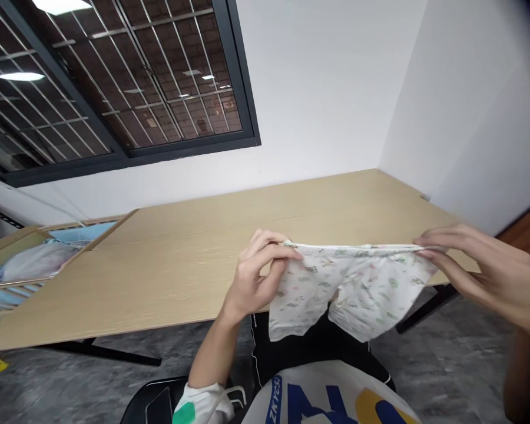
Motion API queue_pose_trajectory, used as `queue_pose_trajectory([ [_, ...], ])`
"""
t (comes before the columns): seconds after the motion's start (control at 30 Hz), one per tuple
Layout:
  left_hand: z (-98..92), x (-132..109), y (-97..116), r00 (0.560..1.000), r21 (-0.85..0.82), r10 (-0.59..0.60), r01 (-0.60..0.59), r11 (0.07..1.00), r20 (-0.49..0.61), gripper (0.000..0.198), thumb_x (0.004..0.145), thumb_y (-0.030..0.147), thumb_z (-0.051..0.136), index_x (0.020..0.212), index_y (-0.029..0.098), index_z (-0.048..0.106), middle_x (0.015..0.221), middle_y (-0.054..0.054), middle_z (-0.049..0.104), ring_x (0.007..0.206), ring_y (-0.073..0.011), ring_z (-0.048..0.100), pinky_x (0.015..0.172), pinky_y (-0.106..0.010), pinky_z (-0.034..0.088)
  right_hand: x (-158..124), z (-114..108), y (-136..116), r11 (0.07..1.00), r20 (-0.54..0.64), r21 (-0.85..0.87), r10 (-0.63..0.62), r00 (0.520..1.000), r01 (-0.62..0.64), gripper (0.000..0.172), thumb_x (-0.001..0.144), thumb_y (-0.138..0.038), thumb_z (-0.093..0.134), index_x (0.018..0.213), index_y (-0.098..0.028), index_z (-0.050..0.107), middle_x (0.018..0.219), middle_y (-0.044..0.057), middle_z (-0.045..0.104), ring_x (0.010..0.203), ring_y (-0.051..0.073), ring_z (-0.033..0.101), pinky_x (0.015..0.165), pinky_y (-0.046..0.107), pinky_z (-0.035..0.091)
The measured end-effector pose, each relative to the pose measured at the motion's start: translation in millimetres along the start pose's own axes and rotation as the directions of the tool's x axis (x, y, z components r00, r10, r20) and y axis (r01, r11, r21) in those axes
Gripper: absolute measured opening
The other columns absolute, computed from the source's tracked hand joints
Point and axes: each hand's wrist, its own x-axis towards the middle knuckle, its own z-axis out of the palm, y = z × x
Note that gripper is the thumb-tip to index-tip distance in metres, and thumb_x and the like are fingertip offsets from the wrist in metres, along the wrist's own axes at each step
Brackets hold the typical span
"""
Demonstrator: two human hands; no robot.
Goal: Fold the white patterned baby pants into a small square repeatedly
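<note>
A small white pair of child's shorts [348, 288] with a faint green and pink print hangs stretched between both hands above the near edge of the wooden table [168, 265]. My left hand [258, 271] pinches the left end of the waistband, fingers closed on the cloth. My right hand [472, 265] pinches the right end, fingers pressed together on the fabric. The two legs of the shorts dangle down in front of my lap.
A wooden box [39, 259] with light blue and white clothes lies at the table's left. A dark-framed window [115, 82] is in the white wall behind. Black table legs [115, 353] stand on the grey floor. A chair edge [154, 400] shows below.
</note>
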Motion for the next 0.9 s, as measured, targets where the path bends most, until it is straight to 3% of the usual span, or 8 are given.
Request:
queue_pose_trajectory([
  [0.1, -14.7, -5.0, -8.2, 0.998, 0.038, -0.032, 0.034, 0.999, -0.047, 0.027, 0.098, 0.005, 0.057, 0.104, 0.024, 0.074, 0.1, -0.004, 0.069, 0.097, -0.0182, 0.063, 0.084, -0.036, 0.05, 15.5, 19.0, 4.5, 0.981, 0.082, 0.159, -0.128, 0.988, 0.114, 0.055, 0.1, -0.019, 0.063, 0.146, -0.047, 0.054, 0.106, 0.005, 0.074, 0.095, 0.026, 0.075, 0.079, 0.046, 0.063],
  [0.3, -37.2, -12.6, -30.5, 0.992, 0.282, -0.063, 0.091, 0.955, -0.106, 0.023, 0.099, 0.008, 0.057, 0.103, 0.024, 0.073, 0.1, -0.004, 0.068, 0.095, -0.0189, 0.062, 0.084, -0.037, 0.049, 43.9, 50.6, 2.9, 0.952, 0.196, 0.195, -0.274, 0.942, 0.236, 0.039, 0.103, -0.008, 0.049, 0.129, -0.034, 0.063, 0.12, 0.009, 0.067, 0.105, 0.025, 0.07, 0.081, 0.041, 0.058],
  [0.4, -42.3, -16.6, -55.4, 0.994, 0.501, -0.08, 0.105, 0.859, -0.071, 0.024, 0.1, 0.01, 0.054, 0.106, 0.024, 0.072, 0.103, -0.005, 0.068, 0.095, -0.0204, 0.059, 0.087, -0.039, 0.048, 57.6, 75.9, 5.5, 0.951, 0.241, 0.177, -0.291, 0.926, 0.253, 0.035, 0.103, -0.008, 0.049, 0.127, -0.027, 0.065, 0.118, 0.01, 0.067, 0.105, 0.025, 0.067, 0.084, 0.04, 0.056],
  [0.5, -37.1, -24.1, -94.1, 0.98, 0.616, -0.199, 0.147, 0.774, 0.016, 0.027, 0.102, 0.014, 0.048, 0.112, 0.024, 0.071, 0.108, -0.007, 0.068, 0.098, -0.0232, 0.057, 0.09, -0.041, 0.046, 68.1, 116.0, 19.8, 0.955, 0.312, 0.122, -0.295, 0.903, 0.27, 0.033, 0.103, -0.007, 0.048, 0.125, -0.022, 0.068, 0.118, 0.011, 0.069, 0.104, 0.026, 0.064, 0.084, 0.041, 0.052],
  [0.6, -22.4, -35.8, -137.7, 0.919, 0.663, -0.376, 0.207, 0.72, 0.121, 0.029, 0.104, 0.021, 0.044, 0.121, 0.022, 0.068, 0.117, -0.01, 0.067, 0.107, -0.0265, 0.058, 0.096, -0.044, 0.045, 73.6, 165.9, 40.8, 0.954, 0.391, 0.064, -0.294, 0.872, 0.293, 0.029, 0.104, -0.011, 0.048, 0.121, -0.021, 0.07, 0.118, 0.012, 0.07, 0.105, 0.027, 0.06, 0.085, 0.041, 0.048],
  [0.7, -5.4, -47.6, -176.9, 0.815, 0.704, -0.535, 0.245, 0.666, 0.222, 0.034, 0.105, 0.028, 0.042, 0.132, 0.02, 0.062, 0.133, -0.014, 0.062, 0.12, -0.0302, 0.056, 0.103, -0.047, 0.044, 75.8, 218.8, 60.8, 0.961, 0.478, 0.018, -0.25, 0.842, 0.275, 0.027, 0.104, -0.014, 0.049, 0.116, -0.02, 0.073, 0.117, 0.013, 0.072, 0.105, 0.028, 0.058, 0.086, 0.04, 0.044],
  [0.8, 8.3, -55.3, -210.6, 0.724, 0.74, -0.633, 0.261, 0.619, 0.273, 0.04, 0.105, 0.035, 0.043, 0.14, 0.019, 0.055, 0.144, -0.016, 0.056, 0.127, -0.0319, 0.053, 0.109, -0.048, 0.042, 76.2, 271.0, 77.9, 0.971, 0.564, -0.003, -0.194, 0.802, 0.238, 0.027, 0.102, -0.012, 0.051, 0.116, -0.018, 0.074, 0.117, 0.014, 0.072, 0.105, 0.029, 0.057, 0.087, 0.039, 0.041],
  [0.9, 18.4, -58.1, -242.5, 0.665, 0.774, -0.693, 0.272, 0.572, 0.279, 0.045, 0.103, 0.036, 0.045, 0.144, 0.017, 0.052, 0.15, -0.018, 0.052, 0.13, -0.0341, 0.052, 0.111, -0.049, 0.042, 77.3, 318.1, 93.1, 0.977, 0.619, -0.01, -0.161, 0.769, 0.213, 0.031, 0.098, -0.009, 0.052, 0.12, -0.016, 0.073, 0.12, 0.015, 0.07, 0.108, 0.029, 0.056, 0.09, 0.038, 0.039],
])
